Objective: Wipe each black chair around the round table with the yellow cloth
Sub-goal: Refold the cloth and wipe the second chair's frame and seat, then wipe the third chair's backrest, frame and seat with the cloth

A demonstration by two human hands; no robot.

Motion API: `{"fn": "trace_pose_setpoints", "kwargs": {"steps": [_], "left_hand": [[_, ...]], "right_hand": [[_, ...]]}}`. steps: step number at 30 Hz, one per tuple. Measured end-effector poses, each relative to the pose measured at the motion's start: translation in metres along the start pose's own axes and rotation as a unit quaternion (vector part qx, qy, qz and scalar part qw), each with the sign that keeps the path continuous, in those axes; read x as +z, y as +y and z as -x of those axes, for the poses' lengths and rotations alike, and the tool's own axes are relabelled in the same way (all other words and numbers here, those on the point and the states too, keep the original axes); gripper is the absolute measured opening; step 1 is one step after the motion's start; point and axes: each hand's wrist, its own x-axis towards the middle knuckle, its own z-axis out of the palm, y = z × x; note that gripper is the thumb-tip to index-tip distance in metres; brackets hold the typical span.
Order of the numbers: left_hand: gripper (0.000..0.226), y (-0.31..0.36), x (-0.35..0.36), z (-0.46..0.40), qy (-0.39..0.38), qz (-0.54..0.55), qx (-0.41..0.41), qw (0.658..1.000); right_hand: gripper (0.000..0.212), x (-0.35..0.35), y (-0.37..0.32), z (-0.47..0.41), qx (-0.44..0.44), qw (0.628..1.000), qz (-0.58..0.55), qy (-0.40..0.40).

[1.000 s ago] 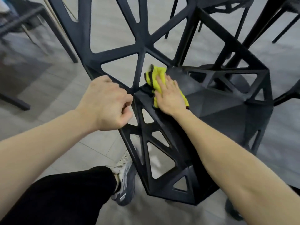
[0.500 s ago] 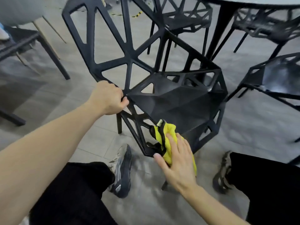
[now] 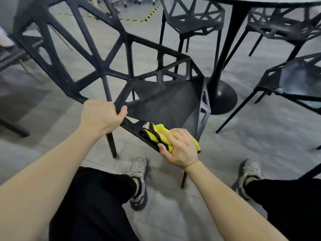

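Grey tiled floor, round surface beyond. Left hand clenched on chair frame; right hand nearer, pressing yellow cloth on seat's near edge, running left-right.

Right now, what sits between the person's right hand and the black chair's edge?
In the head view, the bunched yellow cloth lies between the right hand and the near seat rim of the black lattice plastic chair; the fingers press it there.
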Motion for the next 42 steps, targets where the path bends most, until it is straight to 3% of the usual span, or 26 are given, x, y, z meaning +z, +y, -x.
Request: {"fn": "trace_pose_setpoints", "kwargs": {"steps": [3, 8, 11, 13, 15, 17, 21, 26, 29, 35, 39, 42], "left_hand": [[0.093, 0.008, -0.004, 0.003, -0.002, 0.004, 0.022, 1.000], [0.104, 0.027, -0.019, -0.004, -0.015, -0.011, 0.054, 0.998], [0.107, 0.038, -0.021, -0.014, -0.045, -0.034, 0.051, 0.997], [0.112, 0.051, -0.023, -0.027, -0.052, -0.037, 0.047, 0.997], [0.113, 0.071, -0.023, -0.050, -0.044, -0.034, 0.040, 0.998], [0.112, 0.093, -0.024, -0.076, -0.041, -0.019, 0.027, 0.999], [0.113, 0.133, -0.025, -0.128, -0.031, 0.006, 0.002, 0.999], [0.112, 0.182, -0.033, -0.169, -0.049, 0.008, -0.036, 0.998], [0.112, 0.210, -0.037, -0.181, -0.040, 0.011, -0.051, 0.998], [0.097, 0.263, -0.054, -0.183, -0.046, 0.013, -0.067, 0.997], [0.079, 0.267, -0.046, -0.173, -0.056, 0.027, -0.024, 0.998], [0.087, 0.281, -0.054, -0.156, -0.100, -0.015, 0.010, 0.995]], "right_hand": [[0.046, -0.003, 0.030, -0.034, 0.011, 1.000, -0.011, -0.026], [0.057, -0.047, 0.061, -0.093, 0.165, 0.980, 0.058, -0.096], [0.061, -0.100, 0.091, -0.082, 0.264, 0.959, -0.003, -0.103], [0.063, -0.125, 0.110, -0.071, 0.335, 0.928, -0.032, -0.164], [0.049, -0.133, 0.124, -0.066, 0.359, 0.898, -0.021, -0.253], [0.035, -0.139, 0.132, -0.062, 0.350, 0.890, -0.001, -0.292], [0.048, -0.162, 0.136, -0.042, 0.385, 0.880, -0.001, -0.277], [0.037, -0.195, 0.171, 0.008, 0.446, 0.857, -0.001, -0.257], [0.042, -0.204, 0.192, 0.020, 0.455, 0.847, 0.022, -0.273], [0.047, -0.208, 0.204, 0.008, 0.448, 0.862, 0.001, -0.238], [0.046, -0.224, 0.187, 0.019, 0.459, 0.870, -0.041, -0.178], [0.050, -0.247, 0.178, 0.052, 0.467, 0.871, -0.053, -0.143]]}}
